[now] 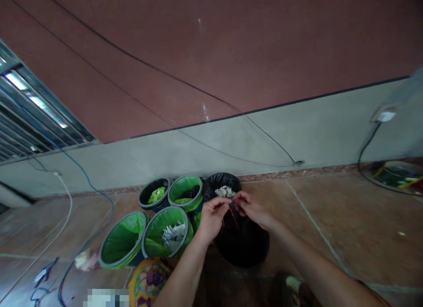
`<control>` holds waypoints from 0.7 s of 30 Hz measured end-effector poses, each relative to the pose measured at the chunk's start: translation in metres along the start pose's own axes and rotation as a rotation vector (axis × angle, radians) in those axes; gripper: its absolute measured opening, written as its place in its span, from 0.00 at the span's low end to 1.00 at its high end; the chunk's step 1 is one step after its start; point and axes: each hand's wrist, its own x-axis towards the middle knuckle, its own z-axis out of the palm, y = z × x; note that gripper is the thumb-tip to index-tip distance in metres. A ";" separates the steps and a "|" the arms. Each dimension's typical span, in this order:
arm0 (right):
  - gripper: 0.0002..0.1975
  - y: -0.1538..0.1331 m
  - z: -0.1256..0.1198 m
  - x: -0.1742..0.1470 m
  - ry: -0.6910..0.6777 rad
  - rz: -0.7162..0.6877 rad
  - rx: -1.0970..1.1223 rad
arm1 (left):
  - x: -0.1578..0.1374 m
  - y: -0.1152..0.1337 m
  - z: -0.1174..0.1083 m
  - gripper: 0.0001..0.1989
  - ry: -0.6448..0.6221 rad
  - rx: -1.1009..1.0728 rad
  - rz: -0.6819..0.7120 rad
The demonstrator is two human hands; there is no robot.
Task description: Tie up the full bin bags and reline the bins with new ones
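My left hand (212,216) and my right hand (250,208) meet with fingertips pinched close together. A thin red string (233,216) hangs from between them, with its strands dangling below the fingers. Directly under my hands is a dark, black-lined bin (243,245); its inside is too dark to make out. Just beyond my fingers stands another bin lined with a black bag (223,182), holding crumpled pale paper (225,191). What the fingertips pinch besides the string is too small to tell.
Left of my hands stand green-lined bins (167,232) (123,238) (185,193) and a dark bin (153,194) with a green bag in it. A blue cable (99,234) and a white cable (66,223) cross the tiled floor. The wall (211,148) rises behind the bins.
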 end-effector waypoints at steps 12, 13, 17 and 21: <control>0.20 0.004 0.014 -0.016 -0.316 0.166 -0.156 | 0.026 -0.014 0.019 0.15 -0.066 0.159 0.015; 0.20 0.004 0.013 -0.015 -0.275 0.173 -0.142 | 0.022 -0.025 0.018 0.16 -0.011 0.148 -0.008; 0.22 0.003 0.010 -0.012 -0.197 0.203 -0.070 | -0.010 -0.072 0.014 0.15 0.045 0.105 -0.087; 0.22 0.000 0.011 -0.012 -0.215 0.204 -0.028 | -0.039 -0.101 0.023 0.12 -0.188 0.177 -0.093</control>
